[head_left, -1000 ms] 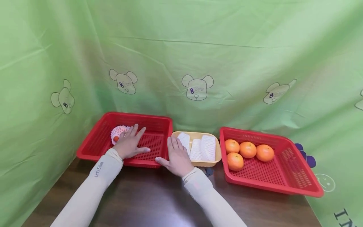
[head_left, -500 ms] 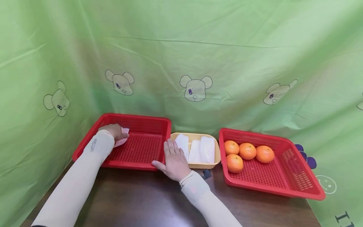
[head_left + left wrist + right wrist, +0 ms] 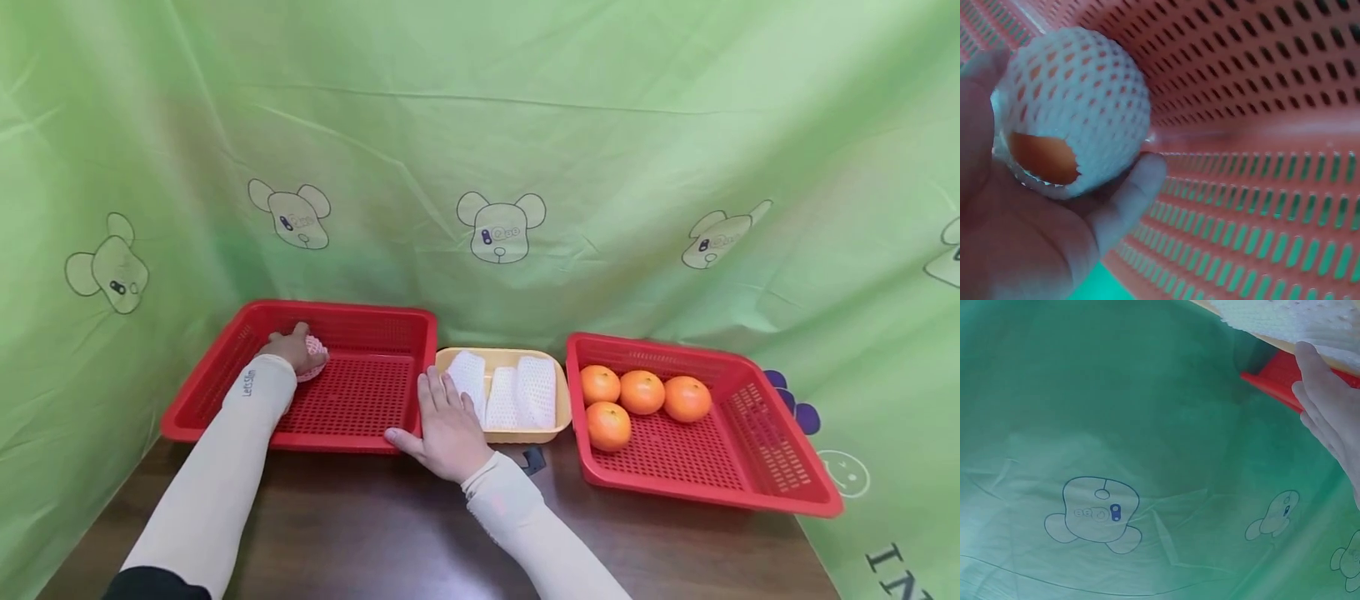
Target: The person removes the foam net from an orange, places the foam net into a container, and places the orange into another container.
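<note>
In the head view my left hand (image 3: 289, 350) is inside the left red basket (image 3: 337, 439), at its left side. It holds an orange in a white foam net sleeve (image 3: 316, 357). The left wrist view shows fingers and thumb around the netted orange (image 3: 1094, 103), with bare peel at the sleeve's opening. My right hand (image 3: 450, 429) has its fingers straight, beside the left basket's front right corner and the cream tray (image 3: 525, 436). Whether it touches either cannot be told. The right wrist view shows that hand (image 3: 1335, 406) near the tray's edge.
Several white foam net sleeves (image 3: 536, 392) lie in the cream tray. The right red basket (image 3: 705, 492) holds several oranges (image 3: 642, 392). A small dark object (image 3: 533, 460) lies on the brown table (image 3: 360, 525). Behind hangs a green curtain (image 3: 390, 208).
My left hand went from spread above the netted orange to gripping it at the basket's left side. The right hand stays by the basket corner, with little movement. The head view shifted slightly.
</note>
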A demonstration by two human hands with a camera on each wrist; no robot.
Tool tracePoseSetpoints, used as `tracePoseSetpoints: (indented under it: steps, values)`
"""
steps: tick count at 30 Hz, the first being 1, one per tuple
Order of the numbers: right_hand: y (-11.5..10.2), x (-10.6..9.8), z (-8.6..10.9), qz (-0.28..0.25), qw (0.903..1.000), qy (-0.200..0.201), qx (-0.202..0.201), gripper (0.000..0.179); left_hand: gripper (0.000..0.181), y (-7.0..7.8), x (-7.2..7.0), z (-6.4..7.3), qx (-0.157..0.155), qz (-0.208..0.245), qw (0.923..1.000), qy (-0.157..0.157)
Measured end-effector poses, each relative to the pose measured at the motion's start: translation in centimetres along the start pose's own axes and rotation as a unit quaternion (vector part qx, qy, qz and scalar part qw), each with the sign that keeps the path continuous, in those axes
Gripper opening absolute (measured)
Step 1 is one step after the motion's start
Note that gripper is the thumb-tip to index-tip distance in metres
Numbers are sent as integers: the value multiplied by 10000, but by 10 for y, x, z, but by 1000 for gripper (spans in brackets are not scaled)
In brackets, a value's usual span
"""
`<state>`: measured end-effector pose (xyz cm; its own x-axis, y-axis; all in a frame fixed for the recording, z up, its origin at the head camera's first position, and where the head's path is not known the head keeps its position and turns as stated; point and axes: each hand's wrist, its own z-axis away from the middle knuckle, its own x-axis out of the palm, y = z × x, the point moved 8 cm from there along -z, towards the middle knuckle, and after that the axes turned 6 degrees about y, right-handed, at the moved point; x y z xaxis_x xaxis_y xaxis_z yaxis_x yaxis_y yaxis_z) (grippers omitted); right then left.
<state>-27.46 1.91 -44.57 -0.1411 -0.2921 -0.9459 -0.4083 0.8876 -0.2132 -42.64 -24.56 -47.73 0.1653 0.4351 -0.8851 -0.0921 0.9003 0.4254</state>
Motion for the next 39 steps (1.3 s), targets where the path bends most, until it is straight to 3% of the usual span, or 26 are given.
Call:
tracePoseSetpoints:
  steps: [4, 8, 12, 15, 19, 24, 29, 34, 39]
  values:
    - [0, -3, 1, -29, 10000, -17, 65, 95, 95, -6, -5, 1, -92, 24, 9999, 127]
    - [0, -2, 1, -67, 9999, -70, 103, 96, 101, -7, -9, 3, 155, -63, 9995, 256]
    - [-2, 0, -1, -95, 9998, -139, 93, 96, 95, -1, -16, 4, 887, 124, 9954, 353]
    - [-1, 0, -3, -51, 9999, -120, 114, 96, 89, 14, -26, 8, 1507, 408, 9868, 438]
    - [2, 2, -3, -57, 9997, -165, 162, 96, 87, 35, -38, 21, 1850, 650, 9800, 325]
    - [1, 4, -3, -170, 9994, -229, 174, 96, 89, 62, -49, 49, 2092, 892, 9737, 163]
    - [1, 2, -4, -212, 9995, -173, 159, 95, 90, 89, -55, 85, 2497, 1189, 9607, 222]
    - [0, 0, -3, -222, 9997, 76, 37, 94, 96, 110, -52, 129, 2923, 1618, 9417, 400]
    - [0, -11, 9, -883, 9937, 629, -277, 87, 94, 122, -35, 171, 3377, 2106, 9160, 506]
